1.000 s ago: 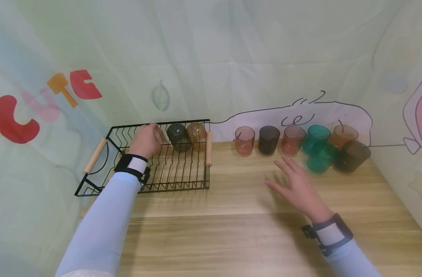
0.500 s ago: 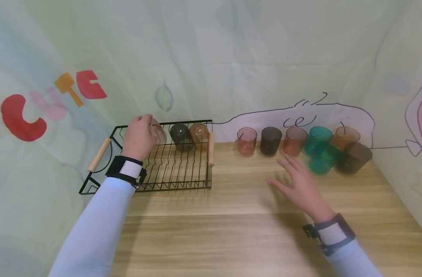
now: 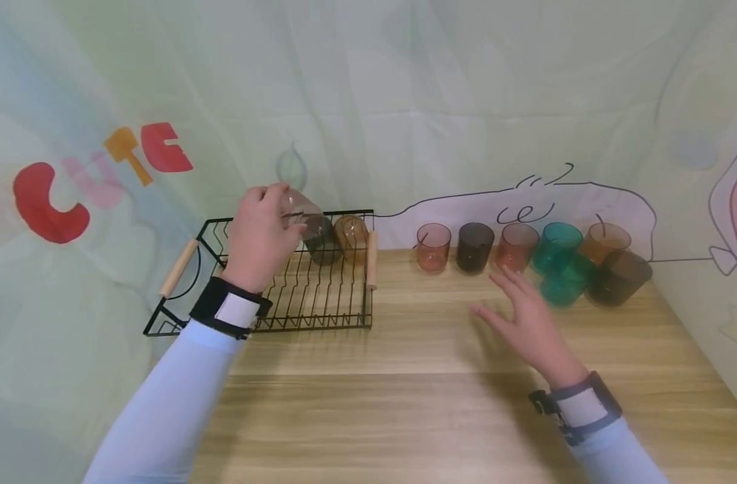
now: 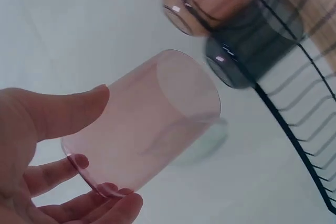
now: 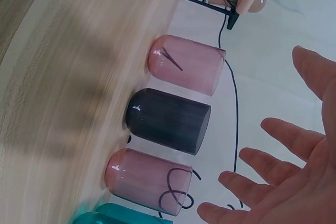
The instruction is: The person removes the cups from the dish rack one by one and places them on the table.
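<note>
My left hand [image 3: 261, 232] grips a clear pinkish cup [image 4: 142, 119] near its base, thumb on one side and fingers on the other. It is held tilted above the back of a black wire dish rack [image 3: 368, 319] with wooden handles. Inside the rack, a dark grey cup [image 3: 323, 245] and an amber cup [image 3: 352, 235] stand upside down at the back right. My right hand [image 3: 534, 329] hovers over the table with its fingers spread, holding nothing. Nearest to it are a pink cup [image 3: 516, 245], a dark cup [image 3: 475, 247] and another pink cup [image 3: 433, 247], all upright.
At the right end of the row stand teal cups [image 3: 561, 243], a brown-orange cup [image 3: 607, 235] and a large dark brown cup [image 3: 619, 279], close together. A printed curtain [image 3: 465, 134] hangs right behind the rack and cups. The wooden tabletop [image 3: 405, 403] stretches toward the front.
My left hand has risen out of the rack with the pinkish cup, first upward, then a little to the right while tilting it. The right hand stays almost in place.
</note>
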The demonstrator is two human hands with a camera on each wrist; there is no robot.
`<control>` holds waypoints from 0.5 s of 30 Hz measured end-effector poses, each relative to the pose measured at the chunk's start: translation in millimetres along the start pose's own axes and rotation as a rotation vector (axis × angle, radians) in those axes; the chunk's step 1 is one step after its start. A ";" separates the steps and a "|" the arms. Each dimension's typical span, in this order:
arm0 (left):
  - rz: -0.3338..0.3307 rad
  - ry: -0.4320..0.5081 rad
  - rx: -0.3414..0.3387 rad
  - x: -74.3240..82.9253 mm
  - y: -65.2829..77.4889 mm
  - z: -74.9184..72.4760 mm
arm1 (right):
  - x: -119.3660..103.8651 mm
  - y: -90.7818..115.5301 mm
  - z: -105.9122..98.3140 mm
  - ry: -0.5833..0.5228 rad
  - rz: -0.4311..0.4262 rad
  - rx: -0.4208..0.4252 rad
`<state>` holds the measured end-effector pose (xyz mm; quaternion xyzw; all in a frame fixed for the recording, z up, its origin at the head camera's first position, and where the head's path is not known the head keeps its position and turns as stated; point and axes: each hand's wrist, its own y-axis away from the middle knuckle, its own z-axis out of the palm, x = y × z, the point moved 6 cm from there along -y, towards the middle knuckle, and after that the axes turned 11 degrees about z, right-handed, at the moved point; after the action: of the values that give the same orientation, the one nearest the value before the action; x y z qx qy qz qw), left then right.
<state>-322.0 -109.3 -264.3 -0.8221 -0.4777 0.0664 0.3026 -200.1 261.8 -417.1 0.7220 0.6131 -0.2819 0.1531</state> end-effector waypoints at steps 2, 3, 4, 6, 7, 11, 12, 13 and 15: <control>-0.002 0.036 0.002 7.8 1.1 -1.1 | -0.9 0.3 -1.3 -0.010 0.001 0.004; -0.006 0.058 -0.001 11.4 2.0 -1.0 | -1.5 0.4 -2.0 -0.013 0.002 0.005; -0.009 0.086 -0.007 14.8 3.1 -0.4 | -2.2 0.7 -2.7 -0.017 0.001 0.008; -0.008 0.138 -0.016 21.8 5.3 0.9 | -3.9 1.1 -4.0 -0.024 0.004 0.014; -0.009 0.165 -0.023 25.2 6.3 2.4 | -4.7 1.1 -4.7 -0.028 0.004 0.016; -0.001 0.269 -0.040 36.0 11.6 9.2 | -8.0 1.4 -6.4 -0.034 0.013 0.016; -0.001 0.294 -0.043 38.1 13.2 11.2 | -8.5 1.7 -6.5 -0.035 0.015 0.013; -0.005 0.313 -0.047 40.0 15.4 12.9 | -9.1 2.0 -6.7 -0.035 0.017 0.011; -0.006 0.343 -0.049 43.4 19.5 16.6 | -9.9 2.2 -6.3 -0.032 0.022 0.006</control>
<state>-290.9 -73.3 -280.8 -0.8271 -0.4229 -0.0872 0.3598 -197.4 257.0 -406.5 0.7243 0.6018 -0.2938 0.1638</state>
